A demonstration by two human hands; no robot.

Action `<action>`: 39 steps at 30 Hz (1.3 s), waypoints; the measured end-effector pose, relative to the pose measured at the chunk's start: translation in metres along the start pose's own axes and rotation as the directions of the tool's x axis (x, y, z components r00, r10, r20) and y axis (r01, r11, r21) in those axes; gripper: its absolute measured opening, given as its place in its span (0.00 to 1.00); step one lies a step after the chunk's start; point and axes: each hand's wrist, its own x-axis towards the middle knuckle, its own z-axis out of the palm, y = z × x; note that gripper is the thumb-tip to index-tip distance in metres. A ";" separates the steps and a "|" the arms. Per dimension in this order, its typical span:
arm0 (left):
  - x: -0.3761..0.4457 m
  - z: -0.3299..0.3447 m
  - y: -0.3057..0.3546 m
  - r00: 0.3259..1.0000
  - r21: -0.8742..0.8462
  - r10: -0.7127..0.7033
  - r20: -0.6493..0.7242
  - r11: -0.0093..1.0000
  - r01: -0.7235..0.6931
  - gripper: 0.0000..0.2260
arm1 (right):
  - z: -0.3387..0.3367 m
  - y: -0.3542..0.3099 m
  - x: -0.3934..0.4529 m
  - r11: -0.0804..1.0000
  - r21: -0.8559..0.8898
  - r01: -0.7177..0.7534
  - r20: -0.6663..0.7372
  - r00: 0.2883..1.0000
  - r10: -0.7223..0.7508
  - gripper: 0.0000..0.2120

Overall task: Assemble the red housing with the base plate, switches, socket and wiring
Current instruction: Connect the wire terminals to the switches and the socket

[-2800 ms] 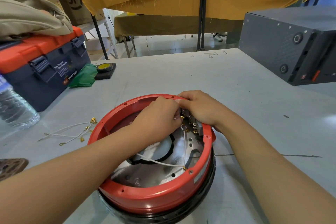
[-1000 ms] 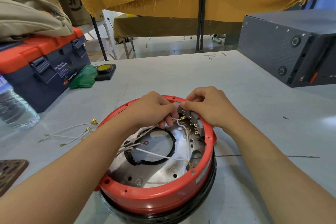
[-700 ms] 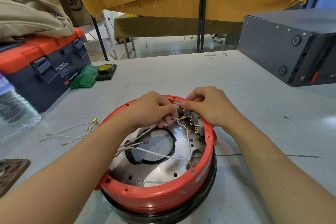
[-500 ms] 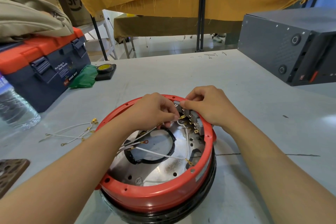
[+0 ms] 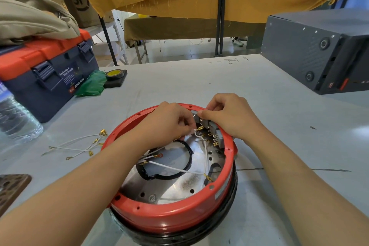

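Note:
The round red housing (image 5: 175, 217) lies open side up on the table, on a black ring, with the shiny metal base plate (image 5: 175, 183) inside it. Grey switches (image 5: 216, 140) with brass terminals sit on the far right inner wall. My left hand (image 5: 169, 124) pinches a white wire (image 5: 196, 133) whose brass end is at a switch terminal. My right hand (image 5: 231, 116) grips the housing rim and the switch block from outside. More white wires (image 5: 171, 168) cross the plate. The socket is not visible.
Loose white wires with brass terminals (image 5: 79, 146) lie left of the housing. A blue and orange toolbox (image 5: 46, 74), a water bottle (image 5: 16, 120), a green cloth (image 5: 91, 86) and a tape roll (image 5: 115, 75) stand at the left. A dark grey box (image 5: 319, 50) fills the right rear.
Since 2.8 s ago my left hand has drawn back from the switches, uncovering wires on the plate. Over the last second both hands hold almost still at the switch terminals.

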 end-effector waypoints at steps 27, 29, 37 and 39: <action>-0.003 0.009 0.005 0.997 0.266 0.060 -0.041 0.963 -0.047 0.07 | -0.003 -0.007 -0.005 0.990 -0.133 0.040 -0.042 0.998 -0.046 0.14; -0.004 0.010 0.007 0.997 0.273 0.063 -0.038 0.961 -0.051 0.06 | -0.003 -0.008 -0.005 0.990 -0.139 0.036 -0.045 0.998 -0.043 0.14; -0.004 0.011 0.013 0.997 0.268 0.069 -0.043 0.962 -0.055 0.05 | -0.003 -0.006 -0.004 0.995 -0.101 0.022 -0.033 0.999 -0.026 0.12; -0.005 0.010 0.014 0.997 0.255 0.064 -0.045 0.966 -0.051 0.05 | -0.003 -0.005 -0.003 0.996 -0.090 0.019 -0.024 0.999 -0.022 0.12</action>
